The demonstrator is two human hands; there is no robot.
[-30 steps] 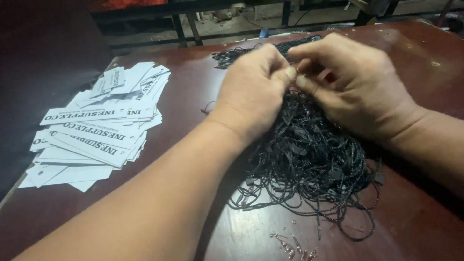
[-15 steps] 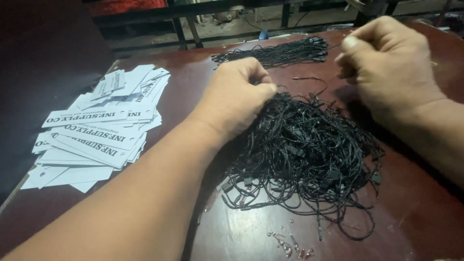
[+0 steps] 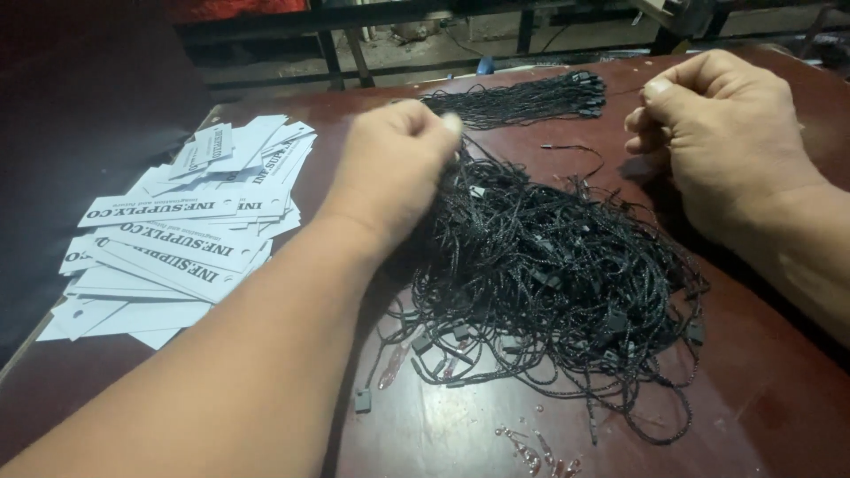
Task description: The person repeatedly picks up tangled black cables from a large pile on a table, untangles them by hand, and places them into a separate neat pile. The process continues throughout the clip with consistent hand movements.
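Note:
A tangled heap of black cords (image 3: 549, 274) with small plastic clasps lies in the middle of the dark red table (image 3: 779, 398). My left hand (image 3: 394, 168) rests on the heap's upper left edge, its fingers pinched on some of the cords. Up to the right, my right hand (image 3: 717, 133) is off the heap, thumb and forefinger pinched together on what looks like a single thin black cord. Between the two hands one loose cord (image 3: 575, 152) curls on the table.
A neat bundle of black cords (image 3: 522, 99) lies at the table's far edge. A spread pile of white printed paper tags (image 3: 186, 235) covers the left side. Small clear bits (image 3: 531, 447) sit near the front edge. Dark metal bars (image 3: 354, 53) stand behind.
Both hands were together on top of the heap. My right hand has pulled away up and to the right, while my left hand stays on the cords.

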